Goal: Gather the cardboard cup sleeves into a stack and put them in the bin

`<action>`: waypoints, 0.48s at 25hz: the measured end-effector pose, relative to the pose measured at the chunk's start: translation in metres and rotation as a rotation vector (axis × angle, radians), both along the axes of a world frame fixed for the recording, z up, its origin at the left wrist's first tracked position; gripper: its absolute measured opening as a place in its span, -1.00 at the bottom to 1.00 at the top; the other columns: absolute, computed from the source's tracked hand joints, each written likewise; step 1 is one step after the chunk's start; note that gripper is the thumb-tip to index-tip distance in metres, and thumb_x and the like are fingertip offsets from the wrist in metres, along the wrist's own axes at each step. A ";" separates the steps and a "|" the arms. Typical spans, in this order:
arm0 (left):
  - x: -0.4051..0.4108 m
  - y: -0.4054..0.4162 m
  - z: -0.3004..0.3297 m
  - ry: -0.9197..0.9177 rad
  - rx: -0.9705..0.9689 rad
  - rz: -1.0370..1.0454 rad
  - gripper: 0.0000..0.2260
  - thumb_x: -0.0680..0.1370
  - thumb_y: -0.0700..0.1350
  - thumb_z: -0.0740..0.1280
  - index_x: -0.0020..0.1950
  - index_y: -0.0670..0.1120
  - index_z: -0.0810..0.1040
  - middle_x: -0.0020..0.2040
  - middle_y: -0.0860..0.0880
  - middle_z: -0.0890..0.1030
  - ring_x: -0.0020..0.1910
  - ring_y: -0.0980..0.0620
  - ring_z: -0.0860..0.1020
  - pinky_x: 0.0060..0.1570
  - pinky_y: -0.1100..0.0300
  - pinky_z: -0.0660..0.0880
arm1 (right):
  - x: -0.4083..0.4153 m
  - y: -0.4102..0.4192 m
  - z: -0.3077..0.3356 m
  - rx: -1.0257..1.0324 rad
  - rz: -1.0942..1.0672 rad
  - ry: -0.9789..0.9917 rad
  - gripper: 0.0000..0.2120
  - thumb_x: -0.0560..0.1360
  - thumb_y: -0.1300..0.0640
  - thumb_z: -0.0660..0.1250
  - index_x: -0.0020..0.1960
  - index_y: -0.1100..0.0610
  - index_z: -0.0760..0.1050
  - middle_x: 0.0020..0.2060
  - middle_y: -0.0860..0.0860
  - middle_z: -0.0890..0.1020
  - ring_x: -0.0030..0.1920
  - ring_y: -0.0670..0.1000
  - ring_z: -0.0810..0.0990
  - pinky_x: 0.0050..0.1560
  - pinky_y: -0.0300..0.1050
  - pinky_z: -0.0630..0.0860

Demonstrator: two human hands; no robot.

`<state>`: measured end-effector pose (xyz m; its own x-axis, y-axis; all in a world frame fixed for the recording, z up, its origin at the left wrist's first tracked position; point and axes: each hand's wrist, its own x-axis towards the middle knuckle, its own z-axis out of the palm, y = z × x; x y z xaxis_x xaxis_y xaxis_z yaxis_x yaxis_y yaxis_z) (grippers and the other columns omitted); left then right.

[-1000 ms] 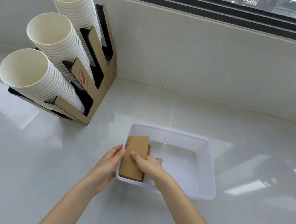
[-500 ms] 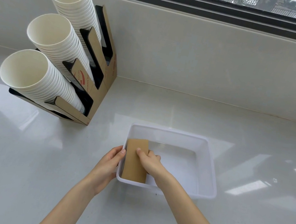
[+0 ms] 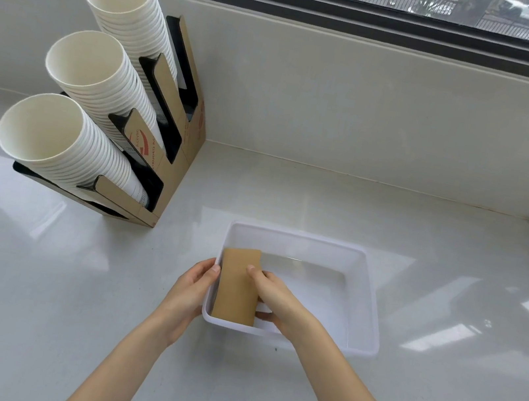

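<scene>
One stack of sleeves (image 3: 238,286) has sunk since a second ago, from tilted above the bin's rim to lying inside the bin (image 3: 368,288), flat between both hands. The right hand (image 3: 276,294) still grasps its side; the left hand (image 3: 191,287) grips the near-left wall, fingers curled. Placement looks nearly done; only letting go remains.
</scene>
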<state>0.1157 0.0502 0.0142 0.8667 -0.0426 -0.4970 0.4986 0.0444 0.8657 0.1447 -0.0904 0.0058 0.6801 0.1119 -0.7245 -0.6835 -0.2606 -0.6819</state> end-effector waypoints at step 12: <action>0.048 -0.026 0.061 -0.558 0.919 -0.225 -0.44 0.53 0.02 0.16 0.47 -0.02 0.03 0.54 -0.04 0.02 0.51 -0.06 -0.07 0.46 -0.03 -0.06 | 0.005 -0.050 0.077 -0.618 0.347 -0.500 -0.38 0.53 -0.05 0.15 0.49 0.13 0.01 0.49 0.09 0.18 0.48 0.09 0.15 0.45 0.09 0.16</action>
